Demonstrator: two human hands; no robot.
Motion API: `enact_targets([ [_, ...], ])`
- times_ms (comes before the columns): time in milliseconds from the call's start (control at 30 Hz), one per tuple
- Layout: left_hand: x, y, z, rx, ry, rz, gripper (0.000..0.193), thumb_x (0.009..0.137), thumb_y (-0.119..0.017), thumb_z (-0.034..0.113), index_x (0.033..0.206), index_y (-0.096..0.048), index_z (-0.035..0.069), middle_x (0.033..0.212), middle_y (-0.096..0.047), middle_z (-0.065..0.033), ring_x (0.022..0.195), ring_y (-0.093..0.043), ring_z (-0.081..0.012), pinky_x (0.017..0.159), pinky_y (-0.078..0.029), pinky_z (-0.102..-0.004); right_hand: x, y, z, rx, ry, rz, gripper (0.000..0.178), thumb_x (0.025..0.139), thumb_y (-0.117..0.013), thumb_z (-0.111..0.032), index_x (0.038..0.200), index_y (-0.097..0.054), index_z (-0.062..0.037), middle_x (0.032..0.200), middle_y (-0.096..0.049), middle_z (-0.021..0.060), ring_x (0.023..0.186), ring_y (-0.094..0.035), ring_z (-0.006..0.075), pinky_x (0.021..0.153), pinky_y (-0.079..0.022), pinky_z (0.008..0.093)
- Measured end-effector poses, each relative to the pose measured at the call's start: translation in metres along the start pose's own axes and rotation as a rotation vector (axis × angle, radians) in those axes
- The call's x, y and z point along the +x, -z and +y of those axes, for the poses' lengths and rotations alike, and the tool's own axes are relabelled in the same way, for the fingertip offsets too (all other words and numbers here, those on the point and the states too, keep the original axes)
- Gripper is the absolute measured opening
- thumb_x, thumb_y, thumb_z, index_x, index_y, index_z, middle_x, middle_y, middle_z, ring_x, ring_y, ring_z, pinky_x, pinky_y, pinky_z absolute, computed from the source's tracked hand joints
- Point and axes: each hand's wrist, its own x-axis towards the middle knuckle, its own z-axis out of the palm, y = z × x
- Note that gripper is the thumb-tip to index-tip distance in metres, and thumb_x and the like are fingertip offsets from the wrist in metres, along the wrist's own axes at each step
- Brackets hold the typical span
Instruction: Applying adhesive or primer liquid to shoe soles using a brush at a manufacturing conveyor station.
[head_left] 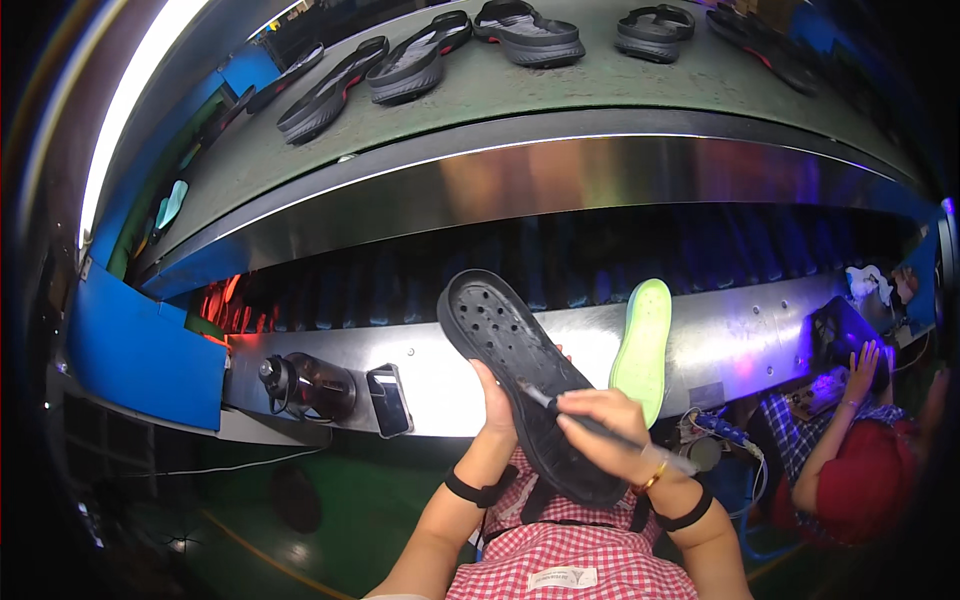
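Note:
A large black shoe sole (556,440) is held tilted in front of me, its hollow inner side facing up and holes dotting its far-left end. My left hand (494,405) grips it along the left edge, the thumb on the rim and the other fingers mostly hidden beneath. In my right hand (612,428) is a thin brush (536,392) with a dark handle, its tip at the inside of the sole near the middle. Just right of the black sole, a bright green sole (645,345) rests on the metal ledge (740,335).
Several black soles (528,38) lie on the green conveyor belt (560,88) beyond the ledge. A dark bottle (312,388) and a phone (390,400) occupy the ledge's left part. At the right, a co-worker in red (868,475) reaches over the ledge.

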Motion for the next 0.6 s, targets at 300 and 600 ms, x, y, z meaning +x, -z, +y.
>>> enact_targets([
  [300,0.007,-0.028,0.055,-0.042,-0.274,-0.235,0.103,0.071,-0.039,0.086,0.131,-0.044,0.002,0.115,-0.059,-0.018,0.105,-0.058,-0.0345,0.093,-0.047,-0.0495,0.007,0.043,-0.043,0.199,0.208,-0.352,0.018,0.072,-0.075,-0.008,0.089,-0.071,-0.0047,0.09,-0.071,0.0097,0.086,-0.069,0.0225,0.073,-0.053,0.0314],
  [600,0.01,-0.059,0.055,-0.344,-0.32,-0.581,0.115,0.066,-0.043,0.088,0.139,-0.034,0.0,0.133,-0.049,-0.0206,0.123,-0.047,-0.0353,0.109,-0.031,-0.0518,0.03,0.033,-0.063,0.332,0.254,-0.255,0.017,0.073,-0.073,-0.006,0.09,-0.071,-0.0045,0.09,-0.072,0.0081,0.089,-0.069,0.0199,0.078,-0.049,0.0293],
])
